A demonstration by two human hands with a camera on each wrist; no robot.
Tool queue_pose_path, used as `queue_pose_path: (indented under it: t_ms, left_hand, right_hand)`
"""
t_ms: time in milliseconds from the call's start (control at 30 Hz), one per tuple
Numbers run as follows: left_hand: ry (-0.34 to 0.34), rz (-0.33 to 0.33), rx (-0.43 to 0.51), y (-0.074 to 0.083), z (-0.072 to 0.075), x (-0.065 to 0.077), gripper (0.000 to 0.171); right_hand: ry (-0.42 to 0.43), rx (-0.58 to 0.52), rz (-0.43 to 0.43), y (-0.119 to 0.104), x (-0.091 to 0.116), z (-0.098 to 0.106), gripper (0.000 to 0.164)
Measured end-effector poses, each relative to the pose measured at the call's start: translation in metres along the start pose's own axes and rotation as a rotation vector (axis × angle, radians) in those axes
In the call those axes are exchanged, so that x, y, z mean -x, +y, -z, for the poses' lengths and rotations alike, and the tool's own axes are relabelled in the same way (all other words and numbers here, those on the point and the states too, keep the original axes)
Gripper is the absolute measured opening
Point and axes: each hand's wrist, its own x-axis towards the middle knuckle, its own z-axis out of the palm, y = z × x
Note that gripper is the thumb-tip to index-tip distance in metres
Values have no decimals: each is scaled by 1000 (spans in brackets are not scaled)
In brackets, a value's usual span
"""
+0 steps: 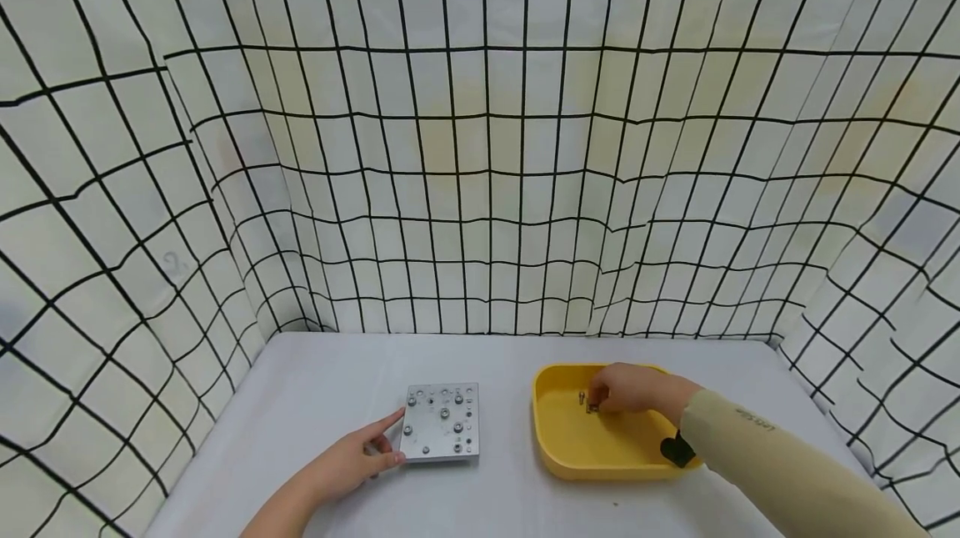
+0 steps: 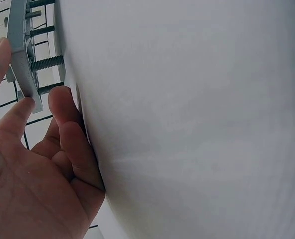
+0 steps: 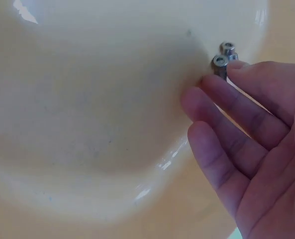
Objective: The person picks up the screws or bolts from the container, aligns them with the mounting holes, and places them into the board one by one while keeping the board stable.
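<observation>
My left hand [image 1: 348, 463] holds the left edge of a square metal plate [image 1: 429, 431], index finger and thumb against it. In the left wrist view, threaded screw shafts [image 2: 48, 63] stick out from the plate's underside, and the other fingers curl beside them. Over in the yellow tray [image 1: 551, 463], my right hand [image 1: 633, 388] reaches down to the floor. Its thumb and index finger pinch a small socket head screw [image 3: 220, 61] in the right wrist view. Another screw [image 3: 228, 47] is right behind that one. In the head view a loose screw [image 1: 581, 397] lies left of the fingertips.
A white-covered table [image 1: 502, 505] carries the plate on the left and the tray on the right. Several socket screws [image 1: 445, 414] sit in the plate, among open holes. Behind and at both sides rise white walls [image 1: 465, 188] with a black grid.
</observation>
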Motion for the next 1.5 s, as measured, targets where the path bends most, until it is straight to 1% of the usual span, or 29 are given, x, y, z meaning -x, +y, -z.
queue_pose_path:
  t_ms: [200,467,600,767,967,1233,1500]
  left_hand:
    - [15,14,-4,0,1,1,82]
    - [18,18,3,3,0,3,81]
    - [20,23,1,3,0,3,81]
    - [24,35,-7,1,-1,2,81]
    - [18,11,-9,1,0,0,79]
    - [22,19,-5,2,-1,1,80]
    - [25,23,-5,2,-1,1,80]
  right_hand:
    - [9,52,33,1,-2,1,16]
    - [20,104,127,2,-10,-1,16]
    - [22,119,141,0,-12,-2,16]
    - [27,147,145,-3,-12,0,17]
    - [27,188,145,-5,-11,-1,17]
    - [-4,177,92,-8,-9,-1,18]
    - [-3,139,122,-8,-11,-3,17]
